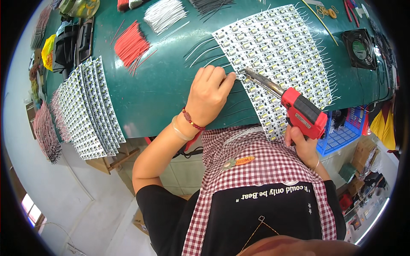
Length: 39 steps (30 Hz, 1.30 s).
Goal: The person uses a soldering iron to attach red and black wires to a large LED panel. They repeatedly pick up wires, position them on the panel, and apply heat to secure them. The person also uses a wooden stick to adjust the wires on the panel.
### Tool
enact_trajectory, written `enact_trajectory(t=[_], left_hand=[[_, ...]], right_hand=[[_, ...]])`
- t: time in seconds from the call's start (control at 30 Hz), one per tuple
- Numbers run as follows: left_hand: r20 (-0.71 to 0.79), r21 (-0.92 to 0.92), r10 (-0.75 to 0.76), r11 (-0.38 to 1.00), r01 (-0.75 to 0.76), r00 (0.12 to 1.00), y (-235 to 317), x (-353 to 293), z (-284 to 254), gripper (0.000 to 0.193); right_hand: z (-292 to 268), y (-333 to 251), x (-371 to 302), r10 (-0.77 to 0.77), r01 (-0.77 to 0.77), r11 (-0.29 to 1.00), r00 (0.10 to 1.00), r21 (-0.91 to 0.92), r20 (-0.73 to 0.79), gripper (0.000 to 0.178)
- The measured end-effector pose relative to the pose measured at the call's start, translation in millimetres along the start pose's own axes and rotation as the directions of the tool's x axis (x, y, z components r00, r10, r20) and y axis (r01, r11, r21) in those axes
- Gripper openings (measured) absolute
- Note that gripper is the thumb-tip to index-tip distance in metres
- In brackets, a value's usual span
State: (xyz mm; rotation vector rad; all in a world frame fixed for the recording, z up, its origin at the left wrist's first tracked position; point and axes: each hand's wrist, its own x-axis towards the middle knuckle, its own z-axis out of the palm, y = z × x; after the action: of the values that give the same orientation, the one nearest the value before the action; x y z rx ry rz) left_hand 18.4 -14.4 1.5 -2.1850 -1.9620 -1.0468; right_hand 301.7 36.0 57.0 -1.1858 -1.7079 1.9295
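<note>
My right hand [304,144] grips a red soldering gun [301,112] by its handle; its metal tip [247,72] rests at the left edge of a white panel of small LED boards [277,55] with short wires sticking out of its right side. My left hand [208,94] is closed, pinching a thin black wire [237,77] right beside the tip, over the green table [162,85]. More black wires [200,50] lie loose next to the panel.
Stacked white LED panels [87,109] overhang the table's left edge. Red wires [131,45], white wires [164,15] and black wires [211,6] lie in bundles at the back. A black fan [360,49] sits far right, a blue basket [341,132] below it.
</note>
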Motion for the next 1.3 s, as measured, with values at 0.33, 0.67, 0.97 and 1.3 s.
enact_trajectory(t=[0.33,0.67,0.97,1.3], left_hand=[[0.003,-0.002,0.0,1.0,0.0,1.0,0.5,0.1,2.3,0.024],[0.007,0.031,0.006,1.0,-0.006,1.0,1.3,0.3,2.3,0.021],[-0.029,0.122,0.085,0.989,-0.081,0.996,9.5,2.5,-4.7,0.022],[0.01,-0.011,0.017,1.0,-0.017,1.0,17.0,-8.4,4.8,0.022]], right_hand=[[-6.4,5.5,0.9,0.065,-0.055,0.991,0.995,-0.118,0.08,0.037],[-3.1,4.7,-0.8,-0.052,0.052,0.999,0.999,-0.011,-0.006,0.048],[-5.2,6.1,-7.3,-0.07,0.07,0.998,0.998,-0.001,0.001,0.051],[-13.5,18.2,-21.8,0.025,-0.02,0.996,0.997,-0.083,0.069,0.042]])
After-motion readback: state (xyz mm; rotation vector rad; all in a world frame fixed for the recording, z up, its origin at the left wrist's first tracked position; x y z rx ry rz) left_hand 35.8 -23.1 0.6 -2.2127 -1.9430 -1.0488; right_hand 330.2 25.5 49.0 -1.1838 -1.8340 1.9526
